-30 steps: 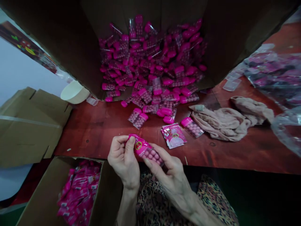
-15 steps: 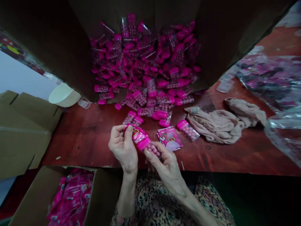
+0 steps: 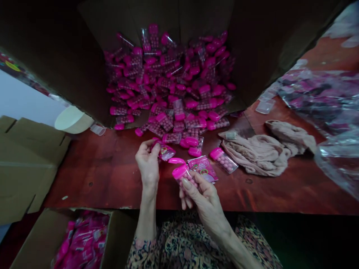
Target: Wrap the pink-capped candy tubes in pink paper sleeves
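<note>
Centrally, the left hand point(image 3: 149, 160) pinches a pink wrapper point(image 3: 166, 151), fingertips closed; the right hand point(image 3: 206, 198), half-curled, grips a pink-topped container point(image 3: 182, 173).

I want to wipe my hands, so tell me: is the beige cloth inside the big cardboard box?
No, the beige cloth lies on the red table, outside the big cardboard box.

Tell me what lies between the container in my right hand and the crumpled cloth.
In the head view, printed pink packets lie nearer your right hand, then a pink-capped container of balls beside the cloth.
</note>
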Tool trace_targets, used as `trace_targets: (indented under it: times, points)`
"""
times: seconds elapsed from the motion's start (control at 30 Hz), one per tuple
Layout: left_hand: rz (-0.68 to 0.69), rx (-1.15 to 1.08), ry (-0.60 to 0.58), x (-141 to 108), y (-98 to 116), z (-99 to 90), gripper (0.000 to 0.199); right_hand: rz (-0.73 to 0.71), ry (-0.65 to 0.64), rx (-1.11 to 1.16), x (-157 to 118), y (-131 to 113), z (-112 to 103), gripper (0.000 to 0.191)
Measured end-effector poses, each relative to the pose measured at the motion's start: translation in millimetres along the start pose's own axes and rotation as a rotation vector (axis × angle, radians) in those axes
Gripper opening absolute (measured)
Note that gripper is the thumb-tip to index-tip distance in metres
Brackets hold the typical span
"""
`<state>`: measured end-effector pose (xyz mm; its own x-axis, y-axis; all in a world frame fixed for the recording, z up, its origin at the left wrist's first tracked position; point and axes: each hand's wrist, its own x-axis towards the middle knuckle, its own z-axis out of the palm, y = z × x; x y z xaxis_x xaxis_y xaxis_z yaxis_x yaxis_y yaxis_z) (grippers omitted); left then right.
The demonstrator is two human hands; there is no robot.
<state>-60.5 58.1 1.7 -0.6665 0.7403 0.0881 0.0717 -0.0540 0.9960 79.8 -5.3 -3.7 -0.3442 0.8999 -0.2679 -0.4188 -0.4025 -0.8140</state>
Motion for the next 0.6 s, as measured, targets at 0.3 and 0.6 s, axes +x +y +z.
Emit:
trace_targets:
  times: [0.3,0.6]
  points:
    - [0.213,0.153,-0.072,-1,17,-1.9,0.017,-0.024,0.037,-0.046,-1,-13,-13,0.023]
    - [-0.135,-0.292,-0.171,-14,10,4.8,0.019,-0.016,0.026,-0.089,-6,-13,-17,0.022]
